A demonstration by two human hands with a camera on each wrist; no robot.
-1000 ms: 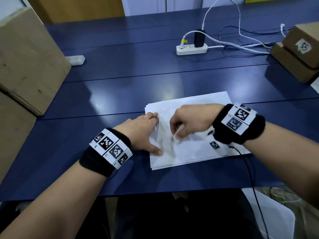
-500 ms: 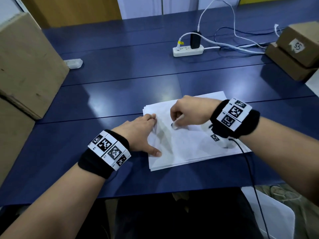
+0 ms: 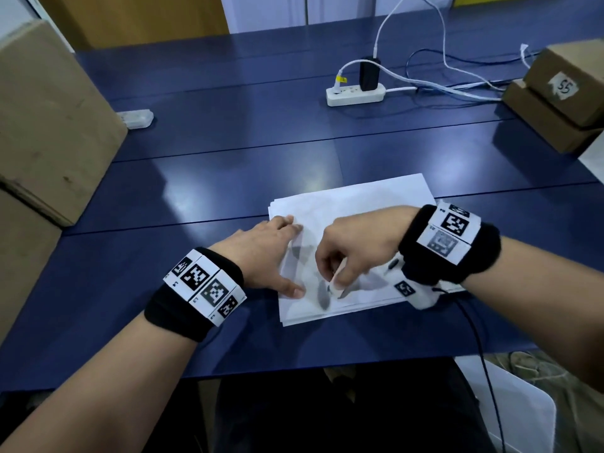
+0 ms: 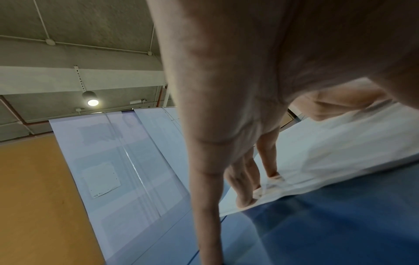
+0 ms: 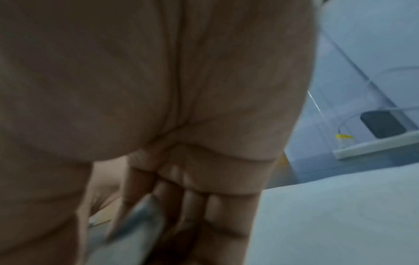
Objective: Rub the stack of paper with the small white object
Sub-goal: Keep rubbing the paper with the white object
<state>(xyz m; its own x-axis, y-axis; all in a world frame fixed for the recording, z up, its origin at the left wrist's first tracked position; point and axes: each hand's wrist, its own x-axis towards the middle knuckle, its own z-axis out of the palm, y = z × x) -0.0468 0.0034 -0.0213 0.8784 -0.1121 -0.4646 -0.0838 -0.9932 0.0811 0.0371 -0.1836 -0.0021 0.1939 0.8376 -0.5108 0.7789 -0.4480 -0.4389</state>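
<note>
Blue tabletop (image 3: 228,178) holds your stack of paper (image 3: 353,204), near the front edge. Your right hand (image 3: 359,243) pinches the small white object (image 3: 335,284) against the top sheet; your left hand (image 3: 261,256) lies flat, fingers straight, pinning the left edge. Ease that pressure and the sheets could slide or crease — a hard stroke might tear the top one. Cardboard boxes (image 3: 49,125) stand closed at both sides — contents hidden.
</note>
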